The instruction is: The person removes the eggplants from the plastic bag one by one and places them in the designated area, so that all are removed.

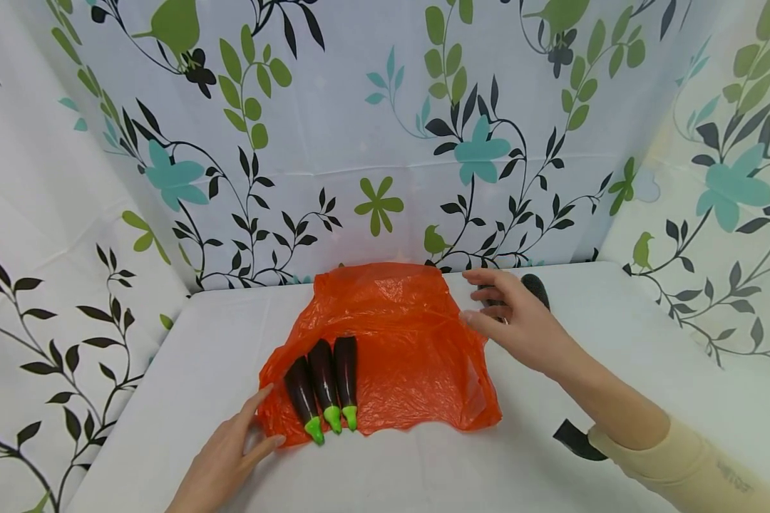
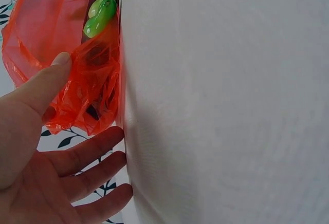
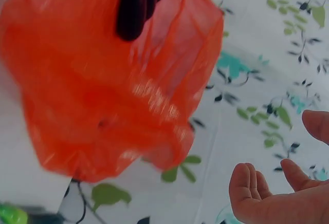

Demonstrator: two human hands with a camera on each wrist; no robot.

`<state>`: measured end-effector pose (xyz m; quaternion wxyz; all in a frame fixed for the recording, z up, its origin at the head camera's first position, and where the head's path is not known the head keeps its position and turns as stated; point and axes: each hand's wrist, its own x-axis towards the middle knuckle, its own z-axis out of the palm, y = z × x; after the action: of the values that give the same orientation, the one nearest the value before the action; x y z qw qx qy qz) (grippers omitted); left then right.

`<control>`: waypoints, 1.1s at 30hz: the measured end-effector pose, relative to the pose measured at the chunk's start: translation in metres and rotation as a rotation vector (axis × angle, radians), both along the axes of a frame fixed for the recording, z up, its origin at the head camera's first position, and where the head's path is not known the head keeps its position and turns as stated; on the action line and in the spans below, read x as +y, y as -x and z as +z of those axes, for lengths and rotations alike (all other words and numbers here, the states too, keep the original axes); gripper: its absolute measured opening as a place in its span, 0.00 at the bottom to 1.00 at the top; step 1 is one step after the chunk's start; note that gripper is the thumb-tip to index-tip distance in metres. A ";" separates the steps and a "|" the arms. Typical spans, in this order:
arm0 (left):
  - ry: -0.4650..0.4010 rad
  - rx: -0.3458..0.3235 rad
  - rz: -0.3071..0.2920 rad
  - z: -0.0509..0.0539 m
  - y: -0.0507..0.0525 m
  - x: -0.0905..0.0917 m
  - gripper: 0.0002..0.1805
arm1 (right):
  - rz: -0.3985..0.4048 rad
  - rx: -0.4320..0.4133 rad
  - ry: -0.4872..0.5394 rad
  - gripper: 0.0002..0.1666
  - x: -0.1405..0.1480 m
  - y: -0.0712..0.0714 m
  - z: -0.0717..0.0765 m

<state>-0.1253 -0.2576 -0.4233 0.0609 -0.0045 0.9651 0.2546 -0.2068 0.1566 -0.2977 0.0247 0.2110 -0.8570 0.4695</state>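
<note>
A thin, crinkled orange-red plastic bag (image 1: 417,381) lay spread on the white cloth-covered surface (image 1: 214,335), and three glossy dark-purple eggplants (image 1: 323,381) with bright green stems lay side by side on its left half, stems toward the person. The bare left hand (image 1: 221,456) was at the bag's near left corner, its grip spread, thumb and fingers well apart. The left wrist view added red film bunched in front of the eggplants and three fingers stretched out past the bag; whether that hand pressed the film, I could not tell.

The bare right hand (image 1: 520,320) was raised near the bag's right edge, its grip loosely parted and holding nothing. In the head view it partly covered a black rounded object (image 1: 535,286). The right wrist view showed the hand apart from the bag, and a blurred dark thing with a lime-green end (image 3: 13,215) in the lower corner. Only the head view had the pale yellow sleeve (image 1: 680,459), with a flat black piece (image 1: 577,440) just beside its cuff.
</note>
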 end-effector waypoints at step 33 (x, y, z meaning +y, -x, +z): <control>-0.012 0.030 -0.014 -0.003 0.000 -0.001 0.47 | 0.332 -0.152 -0.049 0.34 -0.074 -0.021 -0.049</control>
<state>-0.1254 -0.2588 -0.4261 0.0484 0.0062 0.9644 0.2600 -0.1860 0.0826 -0.3472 -0.1232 0.3141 -0.8210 0.4606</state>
